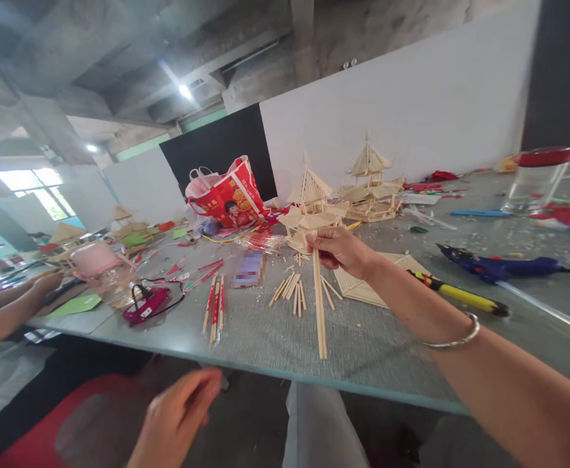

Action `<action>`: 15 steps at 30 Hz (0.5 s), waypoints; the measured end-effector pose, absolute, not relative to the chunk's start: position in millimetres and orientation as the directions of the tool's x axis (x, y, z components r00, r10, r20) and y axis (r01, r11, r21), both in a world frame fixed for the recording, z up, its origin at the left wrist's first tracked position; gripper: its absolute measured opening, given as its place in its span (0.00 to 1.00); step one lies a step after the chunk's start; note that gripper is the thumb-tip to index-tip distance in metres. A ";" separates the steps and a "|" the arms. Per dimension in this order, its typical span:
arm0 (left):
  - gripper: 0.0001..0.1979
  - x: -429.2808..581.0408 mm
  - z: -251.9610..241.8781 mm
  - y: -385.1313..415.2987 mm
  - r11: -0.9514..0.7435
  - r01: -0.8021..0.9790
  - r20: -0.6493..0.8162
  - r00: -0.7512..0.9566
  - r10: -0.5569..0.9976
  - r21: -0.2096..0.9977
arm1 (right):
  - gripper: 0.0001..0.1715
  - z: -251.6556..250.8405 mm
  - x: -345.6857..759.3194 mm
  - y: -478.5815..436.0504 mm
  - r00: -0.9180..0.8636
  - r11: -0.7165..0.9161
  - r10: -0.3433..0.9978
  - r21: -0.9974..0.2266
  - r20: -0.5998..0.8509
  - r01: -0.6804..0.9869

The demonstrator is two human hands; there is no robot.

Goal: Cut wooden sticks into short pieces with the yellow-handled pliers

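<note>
My right hand [338, 250] is closed around the upper end of a few long wooden chopsticks [319, 305], held nearly upright above the table. Behind it stands a small pavilion model [309, 195] made of sticks, partly covered by the hand. Short cut sticks [292, 289] lie in a loose group just left of the chopsticks. Below the table's front edge, my left hand [180, 413] is smeared by motion, its fingers bent; I see nothing in it. Paper-wrapped chopsticks [214, 305] rest on the table above that hand.
A second pavilion model [370, 182] stands farther back. At right lie a blue glue gun [504, 266], a yellow-and-black tool [460, 296] and a flat stick panel [362, 286]. A phone [249, 268] and a red bag [231, 195] are left of centre. Another person's arms [16, 302] show at far left.
</note>
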State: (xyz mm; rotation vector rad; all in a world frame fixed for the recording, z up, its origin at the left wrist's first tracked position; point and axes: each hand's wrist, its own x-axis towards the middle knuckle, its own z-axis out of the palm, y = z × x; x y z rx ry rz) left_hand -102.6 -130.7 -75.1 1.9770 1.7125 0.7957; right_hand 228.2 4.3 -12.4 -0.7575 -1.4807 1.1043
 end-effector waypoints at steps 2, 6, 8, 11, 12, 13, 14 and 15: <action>0.18 -48.7 -53.4 -97.5 -0.249 0.663 0.173 0.180 0.968 0.706 | 0.22 -12.1 228.7 3.5 -0.223 0.360 0.907 -0.932 0.357 -0.028; 0.19 52.2 -37.6 -46.1 -0.278 0.426 0.031 0.501 0.865 0.861 | 0.21 -14.6 229.2 7.0 -0.190 0.364 0.924 -0.917 0.332 0.164; 0.16 80.5 -39.7 -31.0 -0.190 0.358 -0.048 0.560 0.827 0.914 | 0.21 -17.8 230.7 11.8 -0.131 0.345 0.938 -0.895 0.320 0.282; 0.12 94.5 -40.0 -14.9 -0.108 0.395 -0.121 0.511 0.851 0.912 | 0.23 -23.4 235.2 19.3 0.027 0.250 0.954 -0.839 0.300 0.482; 0.11 94.5 -38.2 -9.7 -0.095 0.423 -0.139 0.488 0.862 0.901 | 0.23 -25.1 237.2 21.0 0.085 0.201 0.952 -0.812 0.293 0.548; 0.10 93.5 -35.7 -4.1 -0.089 0.452 -0.151 0.468 0.871 0.887 | 0.22 -26.6 239.0 22.2 0.133 0.147 0.950 -0.779 0.284 0.610; 0.10 91.9 -33.0 1.8 -0.094 0.483 -0.157 0.454 0.877 0.871 | 0.19 -28.0 240.5 22.7 0.165 0.094 0.949 -0.741 0.269 0.665; 0.10 90.1 -30.5 7.6 -0.107 0.514 -0.156 0.442 0.884 0.851 | 0.16 -29.2 241.2 22.6 0.182 0.046 0.951 -0.700 0.249 0.713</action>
